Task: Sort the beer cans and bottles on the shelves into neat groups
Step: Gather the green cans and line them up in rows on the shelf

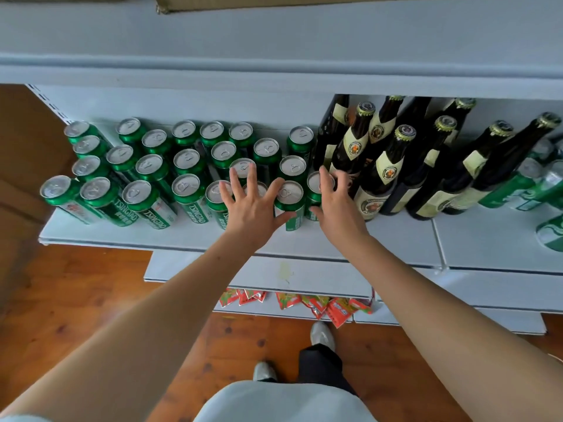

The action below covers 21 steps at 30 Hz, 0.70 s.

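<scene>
Many green cans (189,190) on shelf (195,236)

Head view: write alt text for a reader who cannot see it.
Two bare hands reach onto a white shelf: the left hand spreads its fingers over green beer cans, the right hand grips one can beside dark brown bottles. Red snack packets lie on a lower shelf.

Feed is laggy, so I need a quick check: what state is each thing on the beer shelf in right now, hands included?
Green cans: upright, unopened, in loose rows on the left of the shelf.
Brown bottles: upright, capped, grouped right of the cans.
Left hand: fingers spread, resting on can tops in the front rows.
Right hand: gripping the front can beside the bottles.
Far-right cans: apart from the main group, behind the bottles.
</scene>
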Each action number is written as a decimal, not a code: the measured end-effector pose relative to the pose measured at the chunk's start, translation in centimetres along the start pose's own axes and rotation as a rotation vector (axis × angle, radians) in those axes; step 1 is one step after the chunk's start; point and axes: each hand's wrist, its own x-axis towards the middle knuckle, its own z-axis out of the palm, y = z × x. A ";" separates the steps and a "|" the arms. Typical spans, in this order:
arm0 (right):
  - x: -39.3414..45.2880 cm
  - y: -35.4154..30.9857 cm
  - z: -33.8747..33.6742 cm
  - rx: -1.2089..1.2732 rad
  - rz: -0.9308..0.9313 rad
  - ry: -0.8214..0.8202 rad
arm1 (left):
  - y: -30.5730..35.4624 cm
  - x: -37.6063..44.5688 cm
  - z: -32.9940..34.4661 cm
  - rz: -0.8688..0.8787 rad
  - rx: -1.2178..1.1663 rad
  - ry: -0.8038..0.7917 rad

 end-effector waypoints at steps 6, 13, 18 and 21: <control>1.6 -1.1 0.2 -0.084 0.043 -0.031 | 0.6 0.5 -0.2 -0.030 0.029 -0.029; -2.3 -0.7 -1.7 0.009 -0.065 0.055 | 1.1 -0.9 -2.0 -0.014 -0.008 0.001; -10.0 3.9 -6.3 0.322 0.153 0.348 | 8.5 -3.1 -4.4 0.113 -0.484 0.295; -15.6 8.6 -9.1 0.405 0.435 0.488 | 14.9 -4.1 -5.2 0.234 -0.710 0.336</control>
